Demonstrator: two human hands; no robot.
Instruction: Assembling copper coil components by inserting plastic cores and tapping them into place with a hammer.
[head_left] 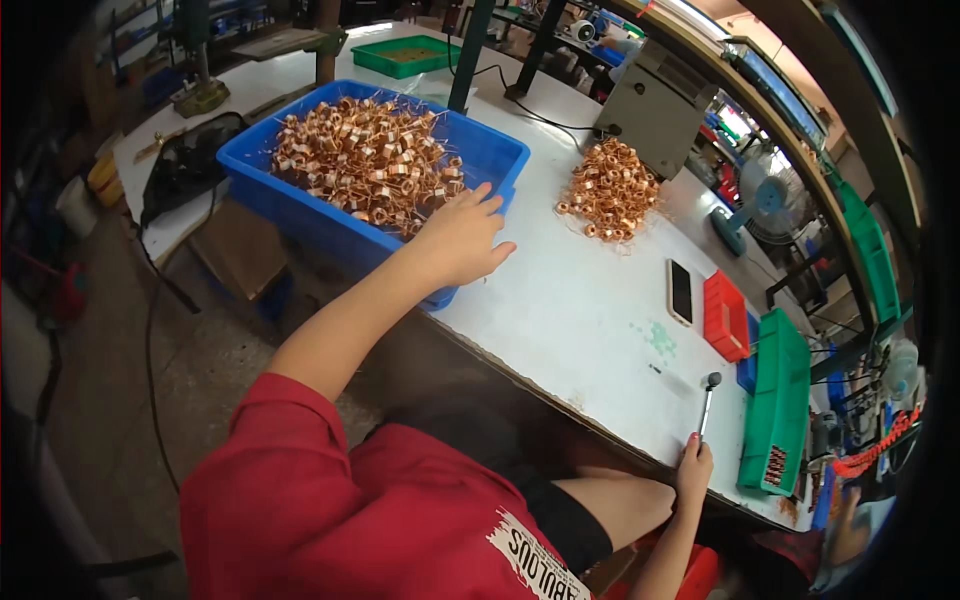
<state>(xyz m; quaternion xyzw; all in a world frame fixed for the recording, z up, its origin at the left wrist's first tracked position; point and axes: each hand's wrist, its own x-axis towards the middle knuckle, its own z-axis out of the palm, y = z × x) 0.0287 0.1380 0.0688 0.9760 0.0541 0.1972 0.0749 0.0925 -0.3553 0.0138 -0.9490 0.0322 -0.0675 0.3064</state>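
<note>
Rod (708,410), silver with a dark round head, stands up from the right hand (694,468), whose fingers are clenched round its lower end by the near edge of the bench (560,320); just beside it, a long green bin (785,375) holds a small group of coppery pieces (776,466) at its near end; these look like the neatest portion in view, though they are too small to tell what has been done to them; a red bin (737,343) and a phone (680,290) lie a little farther up.

The left hand (462,238) is over the near right corner of a blue tub (488,150); its fingers are spread and released, with nothing seen in them; whether they touch the tub or its load, I cannot tell; copper coils (365,160) lie heaped and tangled in the tub, wires sticking out at all angles; farther right, before a grey box (655,110), a smaller heap (610,190) of like coils sits loose on the bench.

Judging by the amounts, the work seems well short of finished; the tub holds the largest share, the heap is also unarranged, and only the few pieces in the green bin look set in order.
</note>
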